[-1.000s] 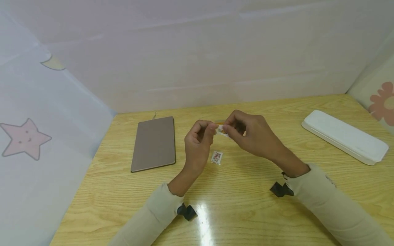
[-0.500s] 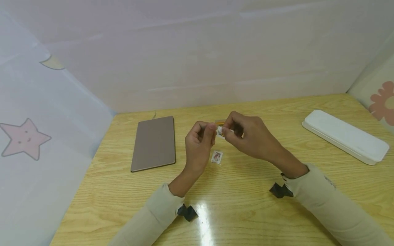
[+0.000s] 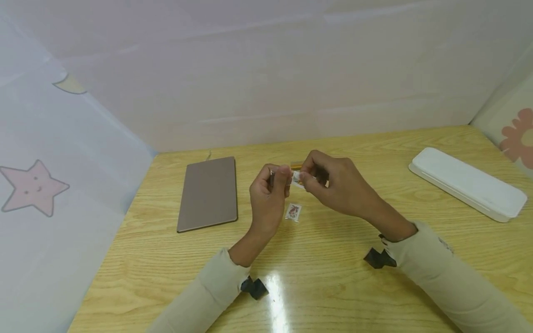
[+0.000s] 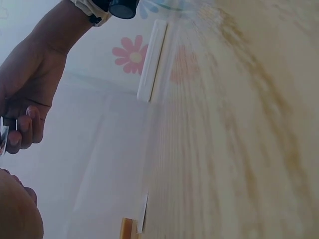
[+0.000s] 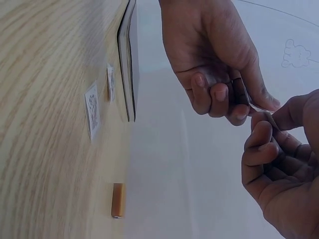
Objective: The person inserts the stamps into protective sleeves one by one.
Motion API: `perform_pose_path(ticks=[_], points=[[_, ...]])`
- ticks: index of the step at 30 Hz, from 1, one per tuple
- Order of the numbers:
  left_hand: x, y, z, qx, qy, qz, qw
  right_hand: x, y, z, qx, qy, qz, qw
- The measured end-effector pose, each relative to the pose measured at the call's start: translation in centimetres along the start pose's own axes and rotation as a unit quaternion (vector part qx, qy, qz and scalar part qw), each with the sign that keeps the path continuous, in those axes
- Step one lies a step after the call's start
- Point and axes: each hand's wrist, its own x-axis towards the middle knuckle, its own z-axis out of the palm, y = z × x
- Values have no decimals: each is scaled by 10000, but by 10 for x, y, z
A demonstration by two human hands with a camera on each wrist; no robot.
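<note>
Above the middle of the wooden table (image 3: 333,286), my two hands meet. My left hand (image 3: 284,174) and right hand (image 3: 306,178) both pinch a small clear-wrapped sticker packet (image 3: 296,177) from opposite ends. In the right wrist view the left hand's curled fingers (image 5: 214,97) pinch a clear film edge (image 5: 256,106), which the right hand's fingertips (image 5: 261,130) meet. A thin dark piece shows inside the left hand; what it is I cannot tell. Another small sticker packet (image 3: 293,212) lies flat on the table just below the hands. Behind them lies a short orange-brown piece (image 3: 296,165).
A closed brown tablet-like slab (image 3: 208,193) lies to the left. A long white case (image 3: 466,184) sits at the right, near the table's far corner. Pale fabric walls with star and flower prints close in the table on three sides.
My right hand has shifted slightly left and drawn the packet closer to the left hand's fingers. The sticker on the table has not moved.
</note>
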Motion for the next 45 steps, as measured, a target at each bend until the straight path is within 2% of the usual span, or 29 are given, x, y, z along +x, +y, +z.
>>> perform_pose_path(ticks=[8, 13, 16, 21, 26, 38, 45], points=[[0, -20, -4, 80, 226, 74, 9997, 0, 0, 1, 141, 0, -2, 9999], [0, -24, -4, 36, 243, 236, 9994, 1, -1, 1, 213, -3, 12, 9998], [0, -22, -3, -24, 260, 208, 9994, 0, -1, 1, 304, -29, 52, 9995], [-1, -8, 1, -105, 239, 192, 9995, 0, 0, 1, 482, -72, 137, 9987], [-2, 2, 3, -77, 238, 166, 9995, 0, -1, 1, 364, -63, 92, 9993], [-1, 4, 3, -74, 285, 12, 9996, 0, -1, -1, 9, 27, -165, 9999], [-1, 4, 3, -100, 261, -21, 9996, 1, 0, 0, 6, 62, -186, 9998]])
